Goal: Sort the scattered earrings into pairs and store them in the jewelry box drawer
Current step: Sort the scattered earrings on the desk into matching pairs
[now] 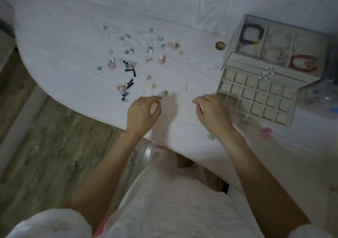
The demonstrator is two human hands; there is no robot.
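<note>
Several small earrings (128, 63) lie scattered over the white table (73, 54): pink discs, black tassels, pearly and gold pieces. A green earring (165, 92) lies just past the index fingertip of my left hand (142, 114), whose fingers are loosely curled and hold nothing visible. My right hand (213, 114) hovers, blurred, beside the pulled-out drawer (256, 98) of the jewelry box (236, 41); its fingers are bent, with nothing seen in them. The drawer's grid of small compartments looks empty.
Under the box's clear lid lie a dark bracelet (253, 31) and a red bracelet (302, 63). A small silver piece (185, 87), a pale green earring (210, 136) by my right wrist and a pink one (267, 131) lie near the front. A clear plastic container (321, 94) stands far right.
</note>
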